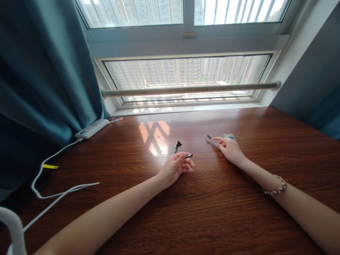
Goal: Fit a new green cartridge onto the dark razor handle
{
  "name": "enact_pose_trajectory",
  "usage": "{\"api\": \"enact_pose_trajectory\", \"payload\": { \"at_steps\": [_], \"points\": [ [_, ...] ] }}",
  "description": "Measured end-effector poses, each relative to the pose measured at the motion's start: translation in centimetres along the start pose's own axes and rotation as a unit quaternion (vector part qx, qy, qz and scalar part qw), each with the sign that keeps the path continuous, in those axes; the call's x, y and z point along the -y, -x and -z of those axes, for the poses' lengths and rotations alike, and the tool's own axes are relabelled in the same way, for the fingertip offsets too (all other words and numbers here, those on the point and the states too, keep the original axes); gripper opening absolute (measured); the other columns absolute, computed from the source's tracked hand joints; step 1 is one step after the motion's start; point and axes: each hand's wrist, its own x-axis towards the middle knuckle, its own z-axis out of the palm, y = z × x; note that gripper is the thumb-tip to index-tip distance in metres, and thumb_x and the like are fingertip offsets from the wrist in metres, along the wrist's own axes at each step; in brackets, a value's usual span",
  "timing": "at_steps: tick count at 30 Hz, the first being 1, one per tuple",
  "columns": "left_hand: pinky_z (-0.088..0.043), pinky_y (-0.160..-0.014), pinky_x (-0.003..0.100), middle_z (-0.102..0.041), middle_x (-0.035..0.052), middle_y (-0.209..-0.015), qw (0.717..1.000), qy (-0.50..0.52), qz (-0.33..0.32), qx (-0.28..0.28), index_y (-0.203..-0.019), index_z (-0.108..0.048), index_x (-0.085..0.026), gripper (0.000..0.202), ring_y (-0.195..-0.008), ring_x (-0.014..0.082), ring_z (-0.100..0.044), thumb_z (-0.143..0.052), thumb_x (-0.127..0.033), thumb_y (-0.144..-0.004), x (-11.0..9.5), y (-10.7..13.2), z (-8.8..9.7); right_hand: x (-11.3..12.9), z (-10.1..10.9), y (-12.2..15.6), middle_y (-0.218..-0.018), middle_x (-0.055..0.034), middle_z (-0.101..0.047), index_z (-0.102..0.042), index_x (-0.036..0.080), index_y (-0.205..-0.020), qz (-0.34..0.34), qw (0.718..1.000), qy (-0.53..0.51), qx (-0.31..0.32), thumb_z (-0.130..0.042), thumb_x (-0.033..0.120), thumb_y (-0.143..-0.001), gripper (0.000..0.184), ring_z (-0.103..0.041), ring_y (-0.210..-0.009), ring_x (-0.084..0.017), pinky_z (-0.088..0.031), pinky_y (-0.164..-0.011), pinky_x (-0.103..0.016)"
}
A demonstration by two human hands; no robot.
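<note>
My left hand (176,166) rests on the wooden table (212,212), palm partly up, fingers curled round a small black pen-like piece (189,156) whose tip sticks out to the right. Just beyond that hand lies a slim silver tool with a dark end (175,146). My right hand (230,148) lies flat farther right, its fingers on a thin clear strip-like thing (212,140). A small green and white packet (229,136) lies right behind its fingertips. A beaded bracelet (276,189) is on my right wrist.
A white power bank (91,128) lies at the table's back left with a white cable (53,191) trailing toward the front left. A teal curtain (39,78) hangs at left. A window with a metal rail (190,89) runs behind the table.
</note>
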Motion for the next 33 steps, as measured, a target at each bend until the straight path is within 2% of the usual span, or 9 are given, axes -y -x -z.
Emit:
{"api": "enact_pose_trajectory", "payload": {
  "at_steps": [5, 12, 16, 21, 25, 27, 29, 31, 33],
  "points": [
    [-0.042, -0.057, 0.023, -0.063, 0.0065, -0.068, 1.0, 0.002, -0.007, 0.002, -0.089, -0.055, -0.012, 0.038, -0.056, 0.0122, -0.057, -0.061, -0.044, -0.071, 0.1, 0.0, 0.1, 0.1, -0.5, 0.3, -0.081, -0.0051, -0.054, -0.062, 0.019, -0.102, 0.051, 0.998, 0.042, 0.01, -0.04, 0.016, -0.083, 0.029, -0.051, -0.071, -0.012, -0.039, -0.068, -0.022],
    [-0.043, -0.057, 0.023, -0.062, 0.0069, -0.068, 1.0, 0.004, -0.01, 0.007, -0.088, -0.054, -0.011, 0.033, -0.056, 0.0118, -0.057, -0.059, -0.041, -0.074, 0.2, 0.0, 0.1, 0.2, -0.5, 0.6, -0.085, -0.0106, -0.049, -0.061, 0.013, -0.097, 0.041, 0.989, 0.142, 0.011, -0.039, 0.013, -0.083, 0.026, -0.045, -0.082, -0.019, -0.037, -0.077, -0.029],
    [-0.043, -0.057, 0.023, -0.063, 0.0066, -0.067, 1.0, -0.001, -0.005, 0.01, -0.088, -0.054, -0.012, 0.034, -0.055, 0.0117, -0.057, -0.061, -0.041, -0.072, 0.2, -0.1, 0.1, 0.6, -0.3, 0.8, -0.086, -0.0129, -0.047, -0.06, 0.013, -0.097, 0.01, 0.981, 0.192, 0.008, -0.039, 0.011, -0.081, 0.026, -0.044, -0.082, -0.021, -0.038, -0.07, -0.03],
    [-0.042, -0.056, 0.023, -0.062, 0.0049, -0.067, 1.0, -0.006, -0.013, 0.012, -0.09, -0.052, -0.014, 0.033, -0.055, 0.0115, -0.056, -0.063, -0.038, -0.071, 0.2, -0.2, 0.3, 0.0, 0.3, 0.5, -0.086, -0.0147, -0.044, -0.059, 0.01, -0.091, -0.046, 0.971, 0.236, -0.006, -0.038, 0.009, -0.079, 0.024, -0.045, -0.074, -0.022, -0.037, -0.057, -0.029],
    [-0.041, -0.055, 0.022, -0.06, 0.0024, -0.068, 0.999, -0.009, -0.028, 0.015, -0.091, -0.051, -0.016, 0.033, -0.055, 0.0102, -0.055, -0.066, -0.034, -0.068, 0.2, -0.1, 0.2, -0.1, 0.8, 0.1, -0.087, -0.0161, -0.044, -0.058, 0.007, -0.092, -0.054, 0.969, 0.239, -0.013, -0.037, 0.008, -0.08, 0.025, -0.046, -0.078, -0.024, -0.04, -0.058, -0.031],
    [-0.041, -0.055, 0.022, -0.059, 0.0013, -0.069, 0.999, -0.015, -0.037, 0.014, -0.09, -0.05, -0.017, 0.032, -0.055, 0.0095, -0.054, -0.068, -0.029, -0.067, 0.2, 0.0, 0.0, 0.9, 1.0, 0.3, -0.091, -0.0149, -0.045, -0.057, 0.009, -0.099, -0.027, 0.973, 0.227, -0.007, -0.039, 0.01, -0.081, 0.025, -0.046, -0.085, -0.024, -0.043, -0.066, -0.032],
    [-0.041, -0.056, 0.022, -0.058, 0.0001, -0.071, 0.999, -0.029, -0.045, 0.005, -0.089, -0.05, -0.017, 0.031, -0.057, 0.0089, -0.053, -0.069, -0.022, -0.065, 0.1, 0.1, -0.2, 2.8, 1.3, 0.9, -0.096, -0.0107, -0.046, -0.054, 0.015, -0.106, 0.048, 0.985, 0.164, 0.01, -0.044, 0.016, -0.083, 0.026, -0.046, -0.09, -0.02, -0.042, -0.077, -0.03],
    [-0.042, -0.058, 0.022, -0.058, -0.001, -0.072, 0.997, -0.053, -0.051, -0.012, -0.088, -0.05, -0.018, 0.032, -0.059, 0.0087, -0.053, -0.069, -0.016, -0.063, 0.2, 0.3, -0.4, 5.1, 1.5, 2.0, -0.099, -0.0083, -0.047, -0.052, 0.017, -0.111, 0.17, 0.985, -0.007, 0.032, -0.047, 0.021, -0.083, 0.029, -0.047, -0.09, -0.016, -0.042, -0.082, -0.027],
    [-0.042, -0.06, 0.022, -0.057, -0.0019, -0.072, 0.994, -0.081, -0.061, -0.028, -0.089, -0.049, -0.018, 0.035, -0.062, 0.0088, -0.053, -0.07, -0.013, -0.061, 0.3, 0.4, -0.6, 7.3, 1.5, 3.4, -0.104, -0.0076, -0.046, -0.048, 0.019, -0.116, 0.244, 0.959, -0.126, 0.073, -0.054, 0.027, -0.08, 0.038, -0.047, -0.095, -0.016, -0.042, -0.083, -0.027]
  ]
}}
